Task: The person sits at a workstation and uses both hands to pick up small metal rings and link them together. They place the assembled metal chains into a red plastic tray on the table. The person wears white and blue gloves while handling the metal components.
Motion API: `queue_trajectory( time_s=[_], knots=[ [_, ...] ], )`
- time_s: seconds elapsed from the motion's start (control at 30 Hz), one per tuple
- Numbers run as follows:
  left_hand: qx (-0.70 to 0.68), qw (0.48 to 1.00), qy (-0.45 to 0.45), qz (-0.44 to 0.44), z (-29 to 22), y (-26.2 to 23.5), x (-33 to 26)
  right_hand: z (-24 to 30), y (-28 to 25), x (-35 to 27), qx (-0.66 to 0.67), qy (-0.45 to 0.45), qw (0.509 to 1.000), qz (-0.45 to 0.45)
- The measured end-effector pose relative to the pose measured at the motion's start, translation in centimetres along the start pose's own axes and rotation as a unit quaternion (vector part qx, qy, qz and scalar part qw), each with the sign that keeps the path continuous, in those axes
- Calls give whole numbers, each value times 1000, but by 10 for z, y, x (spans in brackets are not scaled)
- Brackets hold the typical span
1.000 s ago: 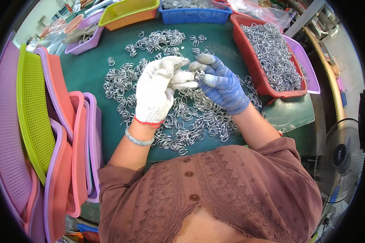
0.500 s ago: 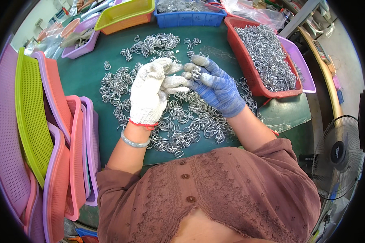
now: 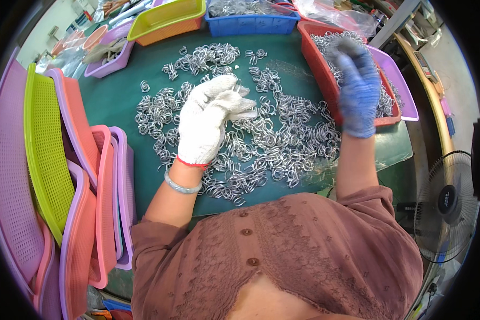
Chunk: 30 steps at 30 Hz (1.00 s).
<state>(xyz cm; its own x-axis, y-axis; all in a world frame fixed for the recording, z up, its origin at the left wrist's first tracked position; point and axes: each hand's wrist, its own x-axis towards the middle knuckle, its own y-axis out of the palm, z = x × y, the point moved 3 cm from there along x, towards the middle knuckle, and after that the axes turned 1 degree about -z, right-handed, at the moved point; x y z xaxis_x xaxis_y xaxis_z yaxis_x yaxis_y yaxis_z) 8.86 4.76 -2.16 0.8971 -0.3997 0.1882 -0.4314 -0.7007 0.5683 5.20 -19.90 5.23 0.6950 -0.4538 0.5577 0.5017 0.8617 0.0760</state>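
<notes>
My left hand (image 3: 205,118), in a white knit glove with a red cuff, hovers over a spread of small silvery metal rings (image 3: 282,141) on the green tabletop. Its fingers curl in toward the thumb; whatever lies between them is too small or hidden to make out. My right hand (image 3: 358,90), in a blue glove with greyed fingertips, is over the red basket (image 3: 325,80), which is heaped with similar rings (image 3: 325,41). Motion blurs its fingers, so their grip does not show.
Stacked pink, purple and green perforated baskets (image 3: 50,144) stand along the left side. Across the back are a yellow-orange basket (image 3: 168,26), a blue bin (image 3: 253,25) and plastic bags (image 3: 336,18). A purple basket (image 3: 409,106) sits beyond the red one; a fan (image 3: 445,205) stands right.
My right hand has swung away from my left, to the right and over the red basket. The metal piece it pinched before is no longer visible. My left hand has barely moved.
</notes>
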Motion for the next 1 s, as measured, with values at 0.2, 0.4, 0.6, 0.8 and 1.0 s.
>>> queue_trajectory(
  time_s=[0.2, 0.4, 0.6, 0.8, 1.0],
  knots=[
    [35, 999, 21, -14, 2, 7, -2, -2, -21, 11, -385, -206, 899, 31],
    [186, 980, 76, 4, 1, 12, -8, -3, 56, -55, -67, 32, 919, 386],
    [254, 953, 155, 54, 0, 21, -13, -21, 70, -63, 73, 220, 921, 311],
    [376, 909, 157, 86, 4, 12, -8, -35, 68, -66, 156, 307, 899, 271],
    [330, 935, 123, 34, 12, 10, -8, -55, 69, -76, 261, 406, 847, 225]
  ],
)
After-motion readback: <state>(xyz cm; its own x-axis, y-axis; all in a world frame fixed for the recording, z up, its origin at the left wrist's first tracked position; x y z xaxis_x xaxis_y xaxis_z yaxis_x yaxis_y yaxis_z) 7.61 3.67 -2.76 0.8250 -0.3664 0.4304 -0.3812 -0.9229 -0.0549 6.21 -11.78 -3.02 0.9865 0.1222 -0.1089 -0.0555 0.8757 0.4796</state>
